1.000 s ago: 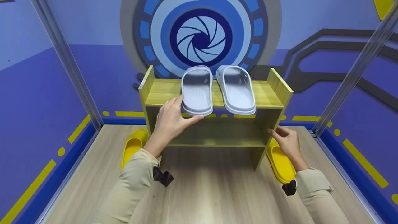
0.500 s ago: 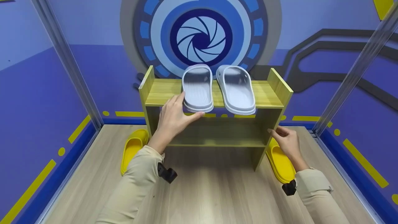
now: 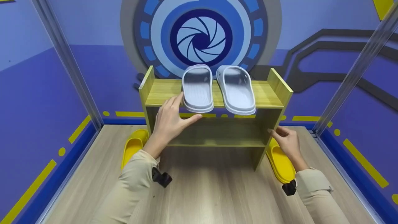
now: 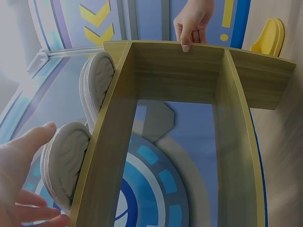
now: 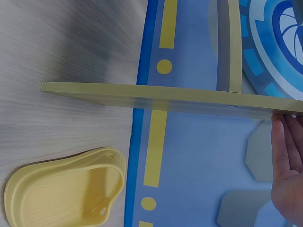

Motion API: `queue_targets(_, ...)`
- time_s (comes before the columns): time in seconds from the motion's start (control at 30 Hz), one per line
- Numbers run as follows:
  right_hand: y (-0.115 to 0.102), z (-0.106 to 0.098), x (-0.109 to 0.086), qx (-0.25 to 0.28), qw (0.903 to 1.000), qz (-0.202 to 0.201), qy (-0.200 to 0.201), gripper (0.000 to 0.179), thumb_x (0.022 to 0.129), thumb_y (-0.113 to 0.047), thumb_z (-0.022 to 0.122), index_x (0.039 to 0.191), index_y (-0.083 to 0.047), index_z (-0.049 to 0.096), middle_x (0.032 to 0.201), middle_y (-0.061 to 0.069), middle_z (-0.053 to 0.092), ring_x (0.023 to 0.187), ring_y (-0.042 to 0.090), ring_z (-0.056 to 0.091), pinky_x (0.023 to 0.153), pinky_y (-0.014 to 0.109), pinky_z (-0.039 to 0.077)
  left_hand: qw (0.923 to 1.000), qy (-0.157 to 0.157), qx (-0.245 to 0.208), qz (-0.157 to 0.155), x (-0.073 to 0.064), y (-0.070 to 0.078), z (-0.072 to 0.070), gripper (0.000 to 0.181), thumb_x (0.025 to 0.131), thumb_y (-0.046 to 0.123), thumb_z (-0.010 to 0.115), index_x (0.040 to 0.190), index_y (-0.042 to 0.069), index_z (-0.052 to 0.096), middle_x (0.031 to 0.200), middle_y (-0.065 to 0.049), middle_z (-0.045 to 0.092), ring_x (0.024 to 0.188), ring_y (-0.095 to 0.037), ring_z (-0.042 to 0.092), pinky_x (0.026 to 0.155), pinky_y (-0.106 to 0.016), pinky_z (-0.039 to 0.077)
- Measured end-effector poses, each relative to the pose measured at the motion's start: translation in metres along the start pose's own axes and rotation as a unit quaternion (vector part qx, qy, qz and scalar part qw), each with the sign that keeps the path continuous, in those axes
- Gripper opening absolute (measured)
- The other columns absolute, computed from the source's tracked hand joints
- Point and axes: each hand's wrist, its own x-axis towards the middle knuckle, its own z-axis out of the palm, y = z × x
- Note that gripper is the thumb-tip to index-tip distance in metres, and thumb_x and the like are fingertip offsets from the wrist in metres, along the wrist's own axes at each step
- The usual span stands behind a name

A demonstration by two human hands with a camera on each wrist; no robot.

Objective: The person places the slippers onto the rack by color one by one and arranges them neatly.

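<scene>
Two light grey clogs stand side by side on the top shelf of a wooden shoe rack [image 3: 164,93], heels toward me and slightly over its front edge. Beside the left clog [image 3: 197,93] is my left hand [image 3: 169,119], thumb and fingers spread. The thumb is clear of the heel; the fingertips lie close to the clog's left side, and contact there is unclear. The right clog [image 3: 238,93] stands untouched. My right hand [image 3: 286,141] pinches the front edge of the rack's right side panel, with the thumb on the inner face [image 4: 185,46].
One yellow clog [image 3: 132,149] lies on the wooden floor left of the rack, partly behind my left arm. Another yellow clog [image 3: 281,163] lies to the right, below my right hand. Blue printed walls [image 3: 93,77] enclose the back and sides.
The left clog shifted slightly back and right under my left hand. Since then, that hand has drawn back a little toward the left and its thumb has left the heel. My right hand stays put.
</scene>
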Motion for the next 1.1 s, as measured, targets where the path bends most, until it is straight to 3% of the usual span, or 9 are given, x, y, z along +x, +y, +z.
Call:
queue_targets(0.17, 0.013, 0.0, 0.004, -0.003, 1.0, -0.001, 0.002, 0.041, 0.082, -0.029, 0.062, 0.112, -0.002, 0.06, 0.099, 0.013, 0.063, 0.083, 0.008, 0.058, 0.073, 0.017, 0.044, 0.9982, 0.039, -0.003, 0.045, -0.006, -0.011, -0.007, 0.079, 0.071, 0.059, 0.059, 0.125, 0.003, 0.048, 0.119, -0.012, 0.051, 0.108, -0.026, 0.045, 0.091, -0.041, 0.033)
queue_targets(0.33, 0.021, 0.002, 0.006, 0.001, 0.9999, -0.009, 0.011, 0.04, 0.082, -0.03, 0.062, 0.111, -0.002, 0.061, 0.098, 0.012, 0.063, 0.082, 0.01, 0.059, 0.073, 0.017, 0.044, 0.9912, 0.096, -0.031, 0.085, -0.012, -0.028, -0.013, 0.058, 0.077, 0.041, 0.063, 0.119, 0.002, 0.053, 0.114, -0.011, 0.053, 0.104, -0.023, 0.046, 0.085, -0.039, 0.036)
queue_targets(0.57, 0.019, 0.002, 0.006, -0.003, 0.9999, -0.004, 0.011, 0.041, 0.081, -0.03, 0.063, 0.11, -0.001, 0.061, 0.098, 0.012, 0.063, 0.082, 0.01, 0.058, 0.072, 0.017, 0.044, 0.9796, 0.167, -0.052, 0.098, -0.017, -0.05, -0.022, 0.047, 0.078, 0.024, 0.064, 0.119, 0.004, 0.053, 0.116, -0.01, 0.051, 0.102, -0.023, 0.045, 0.083, -0.04, 0.034)
queue_targets(0.87, 0.02, 0.002, 0.006, -0.007, 0.9999, 0.0, 0.009, 0.044, 0.081, -0.033, 0.062, 0.112, -0.002, 0.061, 0.099, 0.011, 0.063, 0.082, 0.01, 0.059, 0.073, 0.017, 0.044, 0.9754, 0.205, -0.064, 0.05, -0.028, -0.083, -0.03, 0.047, 0.078, 0.015, 0.064, 0.121, 0.001, 0.05, 0.121, -0.013, 0.046, 0.106, -0.026, 0.04, 0.088, -0.041, 0.03)
queue_targets(0.97, 0.02, 0.002, 0.006, -0.009, 0.9999, -0.002, 0.011, 0.044, 0.081, -0.034, 0.062, 0.112, -0.002, 0.061, 0.098, 0.011, 0.063, 0.082, 0.011, 0.059, 0.073, 0.017, 0.044, 0.9761, 0.208, -0.063, 0.014, -0.034, -0.096, -0.031, 0.048, 0.079, 0.015, 0.063, 0.123, 0.001, 0.048, 0.123, -0.014, 0.044, 0.109, -0.027, 0.038, 0.09, -0.042, 0.028)
queue_targets(1.1, 0.02, 0.002, 0.006, -0.011, 0.9999, -0.002, 0.013, 0.043, 0.081, -0.033, 0.062, 0.111, -0.002, 0.061, 0.097, 0.011, 0.063, 0.082, 0.011, 0.059, 0.073, 0.017, 0.044, 0.9765, 0.196, -0.068, -0.057, -0.042, -0.114, -0.029, 0.054, 0.08, 0.018, 0.063, 0.128, 0.002, 0.042, 0.128, -0.013, 0.038, 0.115, -0.027, 0.032, 0.094, -0.043, 0.025)
